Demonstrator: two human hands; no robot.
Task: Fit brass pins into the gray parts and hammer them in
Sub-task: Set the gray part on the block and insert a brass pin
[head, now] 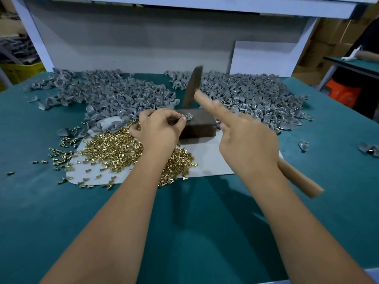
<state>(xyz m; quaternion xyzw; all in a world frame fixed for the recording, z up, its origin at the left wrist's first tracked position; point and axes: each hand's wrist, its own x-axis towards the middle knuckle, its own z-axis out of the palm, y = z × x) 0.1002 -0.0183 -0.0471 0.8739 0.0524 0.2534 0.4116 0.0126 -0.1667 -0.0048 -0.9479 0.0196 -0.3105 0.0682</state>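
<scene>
My forearms crossed the near edge of the green bench [51, 201]. My left hand [159, 130] pinched a gray part [188, 116] on the dark block [196, 126] mid-bench, beside the brass pins [114, 146]. My right hand [249, 140] gripped the hammer [193, 87], forefinger laid along its handle, head raised over the part. My fingertips [182, 119] sat close; a skewed blow could have struck them or bent the pin

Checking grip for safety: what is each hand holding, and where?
Right hand grips the hammer mid-handle; left hand pinches a gray part by its edge.
</scene>
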